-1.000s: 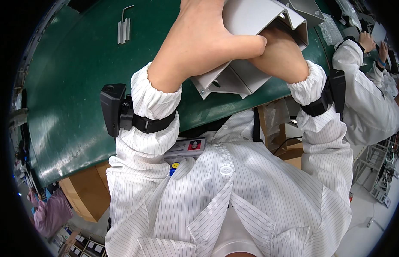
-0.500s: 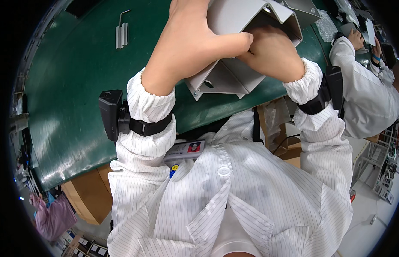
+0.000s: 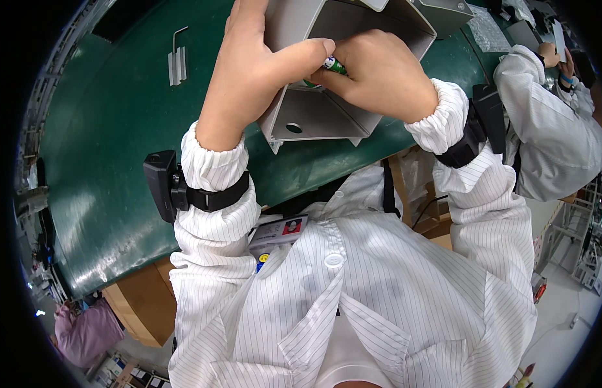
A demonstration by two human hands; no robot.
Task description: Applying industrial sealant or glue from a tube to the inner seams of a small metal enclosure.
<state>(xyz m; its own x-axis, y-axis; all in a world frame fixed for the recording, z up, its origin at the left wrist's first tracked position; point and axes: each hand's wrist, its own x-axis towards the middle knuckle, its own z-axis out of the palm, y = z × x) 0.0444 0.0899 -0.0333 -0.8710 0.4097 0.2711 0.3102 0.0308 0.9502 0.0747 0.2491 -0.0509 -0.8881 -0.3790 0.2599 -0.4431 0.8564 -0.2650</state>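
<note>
A grey sheet-metal housing (image 3: 327, 123) with bent walls and a round hole sits on the green table at the top of the view. My left hand (image 3: 262, 61) grips its left wall, thumb laid across the near edge and fingertips partly out of view. Inside the opening, my right hand (image 3: 382, 77) is closed round a small rounded thing with green and white print (image 3: 335, 65). Most of that thing is covered by the fingers, so its kind cannot be made out. My left thumb tip lies right beside it.
An L-shaped hex key (image 3: 176, 40) rests with a short piece of aluminium profile (image 3: 177, 68) on the green table (image 3: 120, 142) at left. Another grey metal part (image 3: 446, 14) and bubble wrap (image 3: 488, 29) lie at upper right. A co-worker's sleeve (image 3: 534, 97) is close on the right.
My right hand has shifted left and partly out of the housing, exposing the green-and-white thing. The housing and my left hand appear slightly further left in the view.
</note>
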